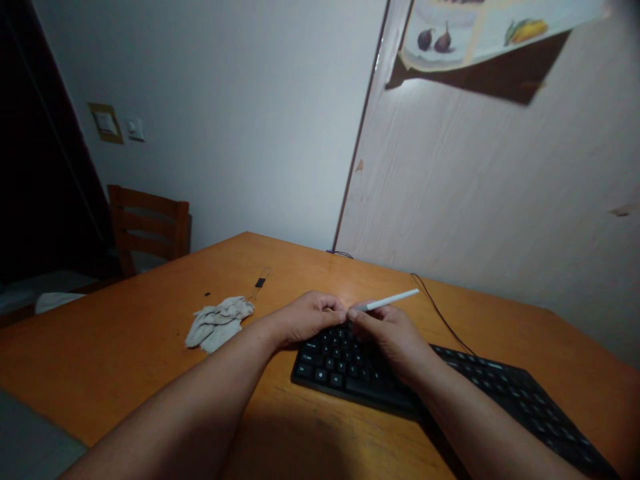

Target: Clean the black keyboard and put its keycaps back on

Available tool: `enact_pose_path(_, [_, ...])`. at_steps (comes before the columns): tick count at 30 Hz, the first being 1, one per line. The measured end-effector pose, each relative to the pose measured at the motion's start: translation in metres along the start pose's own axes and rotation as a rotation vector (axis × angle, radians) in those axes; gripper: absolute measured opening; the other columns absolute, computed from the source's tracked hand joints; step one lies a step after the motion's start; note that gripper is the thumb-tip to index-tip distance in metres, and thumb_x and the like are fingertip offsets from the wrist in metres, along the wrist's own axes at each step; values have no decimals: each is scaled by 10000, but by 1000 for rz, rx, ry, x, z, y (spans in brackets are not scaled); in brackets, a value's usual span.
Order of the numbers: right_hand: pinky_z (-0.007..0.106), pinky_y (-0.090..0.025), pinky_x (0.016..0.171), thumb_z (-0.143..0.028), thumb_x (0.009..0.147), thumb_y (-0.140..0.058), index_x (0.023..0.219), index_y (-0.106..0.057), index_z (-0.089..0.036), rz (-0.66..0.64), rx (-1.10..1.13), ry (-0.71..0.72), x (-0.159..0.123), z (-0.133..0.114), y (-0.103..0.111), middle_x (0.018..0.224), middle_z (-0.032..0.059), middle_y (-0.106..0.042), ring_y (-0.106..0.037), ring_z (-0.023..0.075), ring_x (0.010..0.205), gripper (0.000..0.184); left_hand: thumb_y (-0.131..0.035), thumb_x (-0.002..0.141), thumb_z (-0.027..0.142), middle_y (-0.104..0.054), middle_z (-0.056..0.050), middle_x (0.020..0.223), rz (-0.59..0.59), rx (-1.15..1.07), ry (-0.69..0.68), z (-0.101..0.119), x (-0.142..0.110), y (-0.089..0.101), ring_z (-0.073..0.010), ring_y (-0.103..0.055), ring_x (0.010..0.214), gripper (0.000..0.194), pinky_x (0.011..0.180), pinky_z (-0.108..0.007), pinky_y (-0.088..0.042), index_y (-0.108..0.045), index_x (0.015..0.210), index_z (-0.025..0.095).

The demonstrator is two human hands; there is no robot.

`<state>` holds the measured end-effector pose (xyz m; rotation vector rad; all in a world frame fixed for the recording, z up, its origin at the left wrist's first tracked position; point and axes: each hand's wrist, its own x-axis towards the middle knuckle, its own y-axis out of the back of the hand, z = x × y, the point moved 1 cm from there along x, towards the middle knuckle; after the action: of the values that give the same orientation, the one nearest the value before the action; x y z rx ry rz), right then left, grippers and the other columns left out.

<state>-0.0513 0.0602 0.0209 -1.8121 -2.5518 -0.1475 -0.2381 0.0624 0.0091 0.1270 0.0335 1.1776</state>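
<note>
A black keyboard (pixel 360 387) lies at a slant on the wooden table in front of me. My right hand (pixel 387 327) is closed around a slim white pen-like stick (pixel 395 299) with a greyish lower end; its tail points up to the right. Beside it, over the keyboard's upper left part, my left hand (pixel 315 317) has thumb and fingers pinched together. The fingertips of both hands meet or nearly meet. Whatever may be between the left fingers is hidden. Both hands cover some of the keys.
Left of the keyboard lies a crumpled grey cloth (pixel 220 323). Behind it are a small black piece with thin wire loops (pixel 261 283) and a tiny black bit (pixel 207 294). A dark cable (pixel 443 317) runs behind the keyboard. A wooden chair (pixel 150 227) stands beyond the table's left edge.
</note>
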Motion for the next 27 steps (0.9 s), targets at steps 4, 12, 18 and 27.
enact_pose_path(4, [275, -351, 561, -446, 694, -789, 716, -669, -163, 66, 13, -26, 2, 2, 1, 616, -7, -590, -475, 130, 573, 308, -761, 719, 523, -593, 8, 699, -1, -72, 25, 4, -2, -6, -110, -466, 603, 385, 584, -237, -322, -670, 791, 156])
enact_pose_path(12, [264, -290, 516, -413, 724, -758, 695, -669, -151, 51, 129, -86, 2, 2, 2, 609, 6, -557, -416, 121, 549, 279, -617, 781, 347, -703, -55, 809, -6, -196, 59, 13, -1, -6, -175, -592, 720, 232, 657, -280, -404, -732, 815, 148])
enact_pose_path(18, [259, -291, 518, -367, 702, -770, 686, -651, -154, 62, 152, -84, 1, 2, 0, 619, -5, -559, -420, 115, 555, 244, -749, 738, 460, -613, -1, 711, -1, -99, 35, 8, -3, -8, -114, -495, 611, 314, 587, -244, -334, -674, 784, 158])
enact_pose_path(27, [282, -349, 573, -340, 720, -699, 671, -661, -173, 150, -167, 0, 0, 1, 5, 593, -8, -583, -484, 143, 576, 178, -704, 756, 426, -649, -22, 733, 16, 55, -33, 3, 2, -4, -140, -535, 659, 276, 621, -260, -365, -712, 787, 152])
